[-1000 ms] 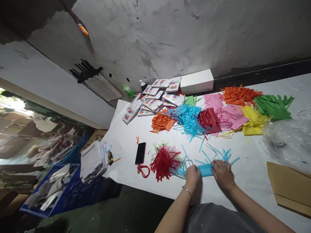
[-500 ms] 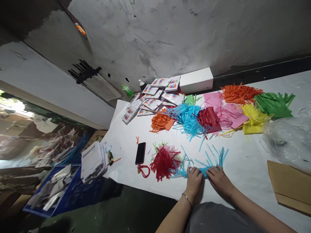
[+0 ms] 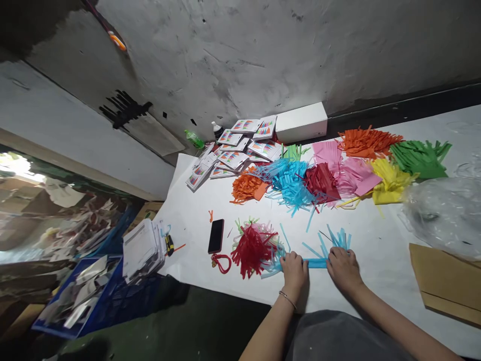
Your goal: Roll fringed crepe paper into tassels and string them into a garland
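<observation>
A light-blue fringed paper tassel [image 3: 317,263] lies along the near side of the white-covered table. Its middle forms a narrow folded band between my hands, and loose strips fan out at both ends. My left hand [image 3: 294,271] has its fingers curled over the left part of the band. Over the right part, my right hand [image 3: 343,268] is closed in the same way, with blue strips sticking out beyond its fingers. To the left of my left hand is a bunch of red tassels [image 3: 252,250], with pale green and pink strips beneath it.
Fringed paper in blue [image 3: 291,183], orange [image 3: 370,142], pink [image 3: 356,175], yellow [image 3: 393,183] and green [image 3: 421,158] lies across the back. Printed packets [image 3: 233,160] sit beside a white box [image 3: 302,123]. A phone [image 3: 216,235] is left; plastic wrap [image 3: 443,215] and cardboard [image 3: 447,281] are right.
My hands have moved apart, the left slightly leftward and the right to the right. More of the blue band shows between them, looking straighter and narrower.
</observation>
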`<state>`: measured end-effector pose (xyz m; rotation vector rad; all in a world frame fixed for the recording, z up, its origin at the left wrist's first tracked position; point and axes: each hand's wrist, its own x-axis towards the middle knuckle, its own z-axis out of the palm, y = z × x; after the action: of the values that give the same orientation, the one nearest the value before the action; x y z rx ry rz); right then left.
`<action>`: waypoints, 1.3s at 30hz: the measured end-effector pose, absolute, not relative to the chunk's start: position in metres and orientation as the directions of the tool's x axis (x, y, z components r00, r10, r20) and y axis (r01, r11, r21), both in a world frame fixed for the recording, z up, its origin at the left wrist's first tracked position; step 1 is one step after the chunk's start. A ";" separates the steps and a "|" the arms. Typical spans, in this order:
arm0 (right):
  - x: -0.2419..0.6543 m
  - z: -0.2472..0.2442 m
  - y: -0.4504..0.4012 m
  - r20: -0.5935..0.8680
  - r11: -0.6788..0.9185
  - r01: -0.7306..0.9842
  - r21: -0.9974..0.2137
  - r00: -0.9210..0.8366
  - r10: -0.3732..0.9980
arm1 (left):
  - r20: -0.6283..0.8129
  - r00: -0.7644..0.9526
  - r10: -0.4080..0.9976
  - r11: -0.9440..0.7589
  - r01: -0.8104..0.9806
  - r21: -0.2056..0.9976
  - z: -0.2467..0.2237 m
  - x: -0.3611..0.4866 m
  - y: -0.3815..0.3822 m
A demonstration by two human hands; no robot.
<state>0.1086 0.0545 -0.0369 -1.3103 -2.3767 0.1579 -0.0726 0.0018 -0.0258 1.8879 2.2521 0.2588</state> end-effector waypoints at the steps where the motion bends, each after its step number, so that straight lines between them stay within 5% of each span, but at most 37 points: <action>1: 0.107 -0.038 0.054 0.315 0.549 0.784 -0.290 -0.463 0.828 | -0.045 -0.174 0.984 0.179 0.952 0.247 -0.026 -0.073 0.005; 8: 0.100 -0.055 0.046 0.391 0.777 0.565 -0.277 -0.672 0.629 | -0.065 -0.147 0.987 0.158 0.956 0.248 -0.023 -0.078 0.006; 15: 0.100 -0.057 0.043 0.385 0.757 0.559 -0.337 -0.652 0.653 | 0.163 0.133 0.978 -0.176 0.941 0.288 -0.036 -0.083 -0.010; 25: 0.125 -0.057 0.042 0.376 0.738 0.567 -0.366 -0.636 0.674 | 0.085 0.138 0.987 -0.160 0.921 0.356 -0.034 -0.088 -0.021; 34: 0.109 -0.042 0.048 0.265 0.538 0.778 -0.324 -0.471 0.841 | 0.026 -0.224 0.974 0.206 0.930 0.304 -0.026 -0.058 -0.004; 39: 0.109 -0.046 0.051 0.277 0.675 0.664 -0.322 -0.615 0.738 | 0.048 -0.070 0.996 0.053 0.951 0.303 -0.026 -0.065 -0.007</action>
<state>0.1094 0.0512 -0.0456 -1.0988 -2.5030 0.2629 -0.0655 -0.0069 -0.0258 2.0134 2.1444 0.3826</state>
